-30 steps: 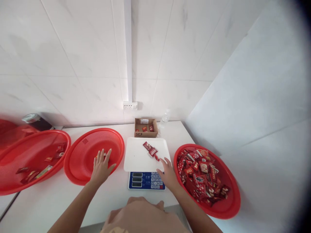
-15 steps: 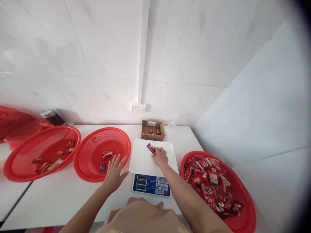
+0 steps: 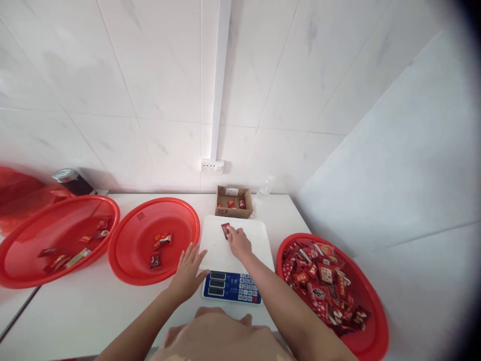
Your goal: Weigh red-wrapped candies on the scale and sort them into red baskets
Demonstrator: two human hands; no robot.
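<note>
Far left: red bag (image 3: 22,200) bunched behind the left basket (image 3: 48,235), red, in which a few small packets (image 3: 78,257) are scattered, one of them pale. Dark jar (image 3: 80,188), silver-lidded, stood behind its rim. Next along the white table (image 3: 97,316): middle basket (image 3: 131,238), also red, loaded with a small cluster of wrapped pieces (image 3: 155,260).

Left hand (image 3: 189,276) held palm down between middle basket and scale, fingers spread apart, nothing gripped; contact with basket rim or scale can't be told. Wall socket (image 3: 210,166) mounted above the table.

Scale (image 3: 214,253) set mid-table: white tray at back, blue key panel (image 3: 225,287) at front. Cardboard box (image 3: 233,213) placed just behind it, some red packets inside. On the tray, dark red packet (image 3: 225,229) clamped at its near end by the fingers of the right hand (image 3: 239,244); far end left exposed.

Clear bottle (image 3: 266,185) parked right of the box, partly blurred. Far right: right basket (image 3: 376,321), red, heaped with mixed wrapped snacks (image 3: 323,286), partly overlapped by the right forearm.
</note>
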